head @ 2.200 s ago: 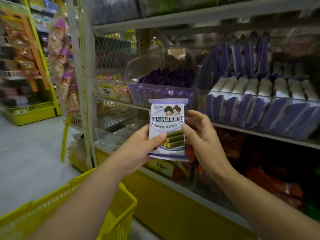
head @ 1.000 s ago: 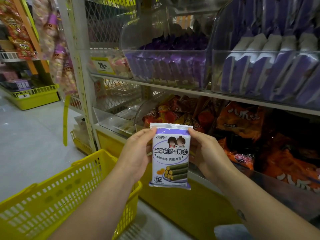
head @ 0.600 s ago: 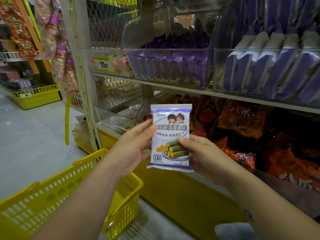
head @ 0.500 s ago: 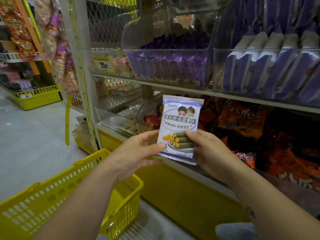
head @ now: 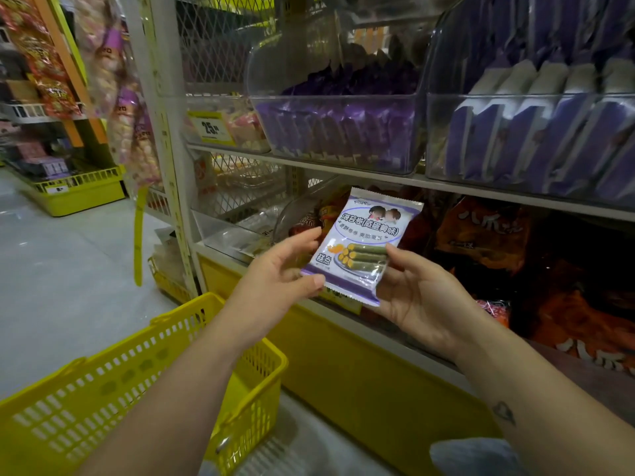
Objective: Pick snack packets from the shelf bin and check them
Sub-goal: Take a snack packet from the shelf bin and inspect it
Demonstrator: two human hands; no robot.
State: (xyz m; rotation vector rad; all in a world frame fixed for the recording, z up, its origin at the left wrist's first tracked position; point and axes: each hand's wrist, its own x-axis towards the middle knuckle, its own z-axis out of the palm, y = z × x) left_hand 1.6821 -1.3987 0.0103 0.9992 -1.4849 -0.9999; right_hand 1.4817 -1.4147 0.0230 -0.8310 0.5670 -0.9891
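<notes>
Snack-aisle shelving in a shop frames a shopper mid-inspection. Left hand (head: pixel 278 276) pinches the lower left corner of a seaweed-roll snack packet (head: pixel 364 242), thumb on the printed face and fingers behind. Right hand (head: pixel 417 297) cups the lower right edge, thumb laid over the front and fingers curled at the back. Held between them, the packet faces the camera with its top leaning right. It hangs in the air in front of the orange bags (head: pixel 481 235) on the lower shelf and below the clear shelf bin (head: pixel 343 97) of purple packets (head: pixel 343 132). A yellow shopping basket (head: pixel 103 386) sits low at the left, under the left forearm. The check appears under way, with only the front on show. Done well, it likely calls for a light grip at the sealed edges so the rolls inside are not crushed. Thumbs should keep off the print before a flip to read the back and feel the seams for leaks.
</notes>
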